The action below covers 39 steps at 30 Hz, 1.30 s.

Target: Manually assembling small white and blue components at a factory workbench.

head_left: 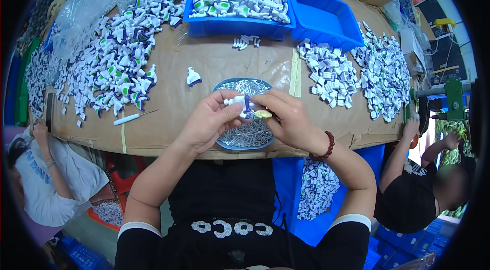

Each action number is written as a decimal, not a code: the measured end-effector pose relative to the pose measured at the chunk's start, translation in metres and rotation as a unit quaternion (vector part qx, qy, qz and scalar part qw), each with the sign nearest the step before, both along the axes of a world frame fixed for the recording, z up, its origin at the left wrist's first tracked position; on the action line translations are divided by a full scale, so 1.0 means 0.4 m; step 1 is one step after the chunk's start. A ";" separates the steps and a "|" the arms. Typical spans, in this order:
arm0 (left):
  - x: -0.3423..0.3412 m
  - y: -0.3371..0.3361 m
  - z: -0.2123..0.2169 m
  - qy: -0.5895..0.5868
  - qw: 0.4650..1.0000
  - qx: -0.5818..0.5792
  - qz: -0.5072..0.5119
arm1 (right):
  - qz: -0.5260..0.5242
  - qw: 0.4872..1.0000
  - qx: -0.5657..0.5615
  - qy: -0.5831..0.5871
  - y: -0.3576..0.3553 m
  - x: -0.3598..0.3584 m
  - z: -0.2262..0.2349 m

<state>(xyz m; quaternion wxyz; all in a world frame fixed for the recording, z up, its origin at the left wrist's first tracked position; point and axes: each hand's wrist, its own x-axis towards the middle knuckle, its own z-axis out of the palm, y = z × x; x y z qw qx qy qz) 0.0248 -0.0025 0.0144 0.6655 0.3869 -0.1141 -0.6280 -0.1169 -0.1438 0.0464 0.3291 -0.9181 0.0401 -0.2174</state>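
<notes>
While a brown-covered table (176,104) stretches across the view, a large pile (118,61) of white, purple and green parts covers its left side. At the far edge stands a heaped blue bin (235,29); nearer, an oval tub (246,147) holds metal pins (248,138). Above it, the right hand (292,117) has its fingers bent inward; whether they grip anything, I cannot tell. The left hand (209,119) pinches between thumb and fingers. Left of both lies a white-handled pointed tool (126,119). Smallest, a white-and-purple piece (237,100) sits in the left hand's pinch, its purple end toward the right fingers.
</notes>
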 end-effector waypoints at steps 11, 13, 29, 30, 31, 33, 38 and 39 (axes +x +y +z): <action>-0.039 0.014 -0.005 -0.345 0.928 -0.137 0.039 | 0.034 0.998 -0.048 -0.001 -0.004 -0.014 0.013; -0.042 0.015 -0.008 -0.328 0.934 -0.135 0.045 | 0.049 0.996 -0.068 -0.014 -0.004 -0.016 0.018; -0.021 -0.001 -0.041 0.065 0.998 -0.009 -0.017 | 0.022 0.978 -0.209 0.013 0.010 -0.050 -0.036; -0.020 0.000 -0.051 0.073 0.997 -0.010 -0.009 | 0.018 0.979 -0.203 0.020 0.005 -0.060 -0.041; -0.020 0.001 -0.057 0.081 0.997 -0.011 0.000 | -0.003 0.979 -0.202 0.032 -0.012 -0.073 -0.047; -0.017 0.002 -0.046 0.018 1.000 -0.015 0.013 | -0.043 0.977 -0.200 0.053 -0.083 -0.107 -0.060; -0.029 -0.006 -0.019 -0.006 1.000 -0.013 -0.012 | -0.214 0.920 -0.204 0.257 -0.267 -0.191 -0.085; -0.032 -0.006 -0.017 -0.006 1.000 -0.011 -0.020 | -0.209 0.919 -0.196 0.272 -0.280 -0.193 -0.092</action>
